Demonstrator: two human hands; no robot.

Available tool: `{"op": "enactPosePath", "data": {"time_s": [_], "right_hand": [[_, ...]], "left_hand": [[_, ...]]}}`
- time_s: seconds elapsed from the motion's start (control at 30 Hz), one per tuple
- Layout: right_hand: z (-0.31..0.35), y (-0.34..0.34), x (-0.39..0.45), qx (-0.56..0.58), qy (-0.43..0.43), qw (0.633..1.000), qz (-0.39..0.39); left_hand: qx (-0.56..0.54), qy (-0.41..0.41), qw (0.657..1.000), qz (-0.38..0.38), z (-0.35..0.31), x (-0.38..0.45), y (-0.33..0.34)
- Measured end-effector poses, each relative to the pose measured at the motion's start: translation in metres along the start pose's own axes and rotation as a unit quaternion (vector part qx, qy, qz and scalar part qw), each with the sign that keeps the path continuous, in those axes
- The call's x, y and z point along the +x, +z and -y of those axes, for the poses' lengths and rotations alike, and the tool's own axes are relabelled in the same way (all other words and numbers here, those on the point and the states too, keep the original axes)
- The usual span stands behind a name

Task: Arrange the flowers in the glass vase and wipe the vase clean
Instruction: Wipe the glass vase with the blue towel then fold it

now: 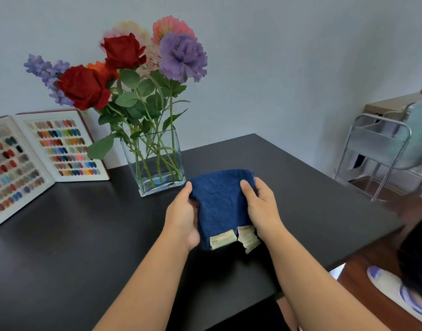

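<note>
Both hands (223, 206) grip a blue cloth (220, 201) over the black table (85, 235) (grey wall (276, 68) behind).

Hidden and cut-off parts

The fingers of both hands are hidden behind the blue cloth (221, 201); the swatch book (26, 161) is cropped at the left edge, and a shoe (394, 292) is blurred at the right.

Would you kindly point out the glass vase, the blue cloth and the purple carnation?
glass vase (171, 185): head view, lower front wall.
blue cloth (219, 199): head view, middle of the fabric between both hands.
purple carnation (181, 56): head view, centre of the bloom.
</note>
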State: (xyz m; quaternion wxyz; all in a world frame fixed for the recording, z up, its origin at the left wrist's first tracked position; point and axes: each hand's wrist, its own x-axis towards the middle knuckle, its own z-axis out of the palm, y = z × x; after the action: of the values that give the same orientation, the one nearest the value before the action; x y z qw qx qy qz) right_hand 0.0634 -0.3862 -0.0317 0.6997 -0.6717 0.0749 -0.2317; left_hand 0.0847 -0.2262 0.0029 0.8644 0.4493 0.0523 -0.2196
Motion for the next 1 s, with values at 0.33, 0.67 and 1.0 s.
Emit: {"op": "enactPosePath", "data": {"time_s": [0.33,0.67,1.0], "right_hand": [[0.039,-0.125,-0.006,-0.339,-0.062,0.931,-0.124],[0.032,-0.219,0.021,-0.534,0.043,0.838,-0.099],[0.01,-0.222,0.048,-0.608,0.075,0.789,-0.045]], "left_hand": [[0.108,0.035,0.986,0.125,0.094,-0.013,0.073],[0.397,0.138,0.905,0.057,0.147,0.024,0.126],[0.597,0.231,0.767,0.053,0.149,0.04,0.133]]}}
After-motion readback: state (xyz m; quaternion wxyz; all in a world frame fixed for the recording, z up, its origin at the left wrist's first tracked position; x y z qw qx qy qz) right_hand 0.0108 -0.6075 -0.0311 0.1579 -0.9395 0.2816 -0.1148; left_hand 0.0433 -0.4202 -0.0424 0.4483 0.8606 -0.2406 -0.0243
